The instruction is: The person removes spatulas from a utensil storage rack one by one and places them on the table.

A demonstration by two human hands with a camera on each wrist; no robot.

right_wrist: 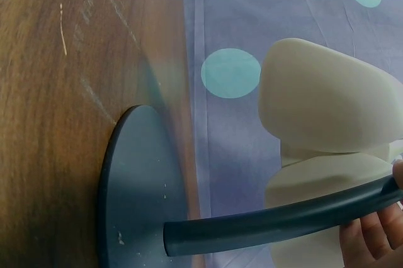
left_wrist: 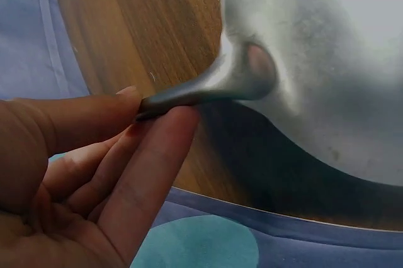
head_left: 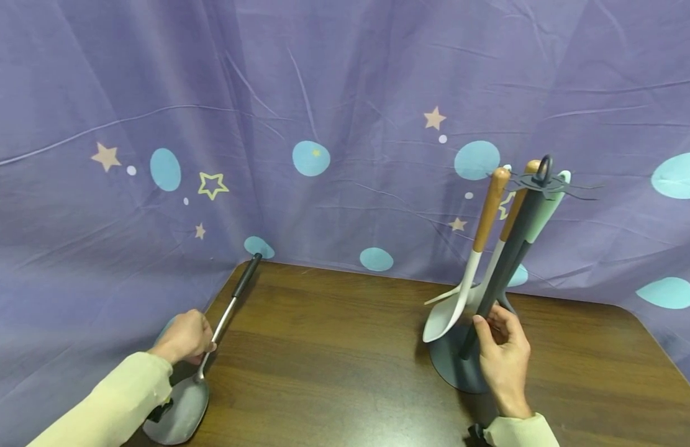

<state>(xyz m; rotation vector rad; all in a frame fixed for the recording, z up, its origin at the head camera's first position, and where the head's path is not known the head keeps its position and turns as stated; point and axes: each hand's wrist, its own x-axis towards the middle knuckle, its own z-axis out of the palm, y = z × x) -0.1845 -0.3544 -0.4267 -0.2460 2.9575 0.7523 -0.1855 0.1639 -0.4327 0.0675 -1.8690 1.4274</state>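
Observation:
My left hand (head_left: 187,338) pinches a metal wok spatula (head_left: 179,415) by its steel shaft, just above the broad blade. Its black handle (head_left: 246,276) points to the table's back left corner. In the left wrist view, thumb and fingers meet on the neck beside the shiny blade (left_wrist: 340,73). Over on the right, my right hand (head_left: 505,357) grips the dark pole (head_left: 498,273) of a utensil stand with a round base (head_left: 459,372). Several utensils hang from its top, including a white spatula (head_left: 448,320) with a wooden handle and one with a mint green handle (head_left: 546,211).
The brown wooden table (head_left: 322,360) lies between the two hands. A purple curtain (head_left: 345,124) with stars and blue spots hangs behind it and along its left side. Thin hooks (head_left: 579,192) stick out from the stand's top.

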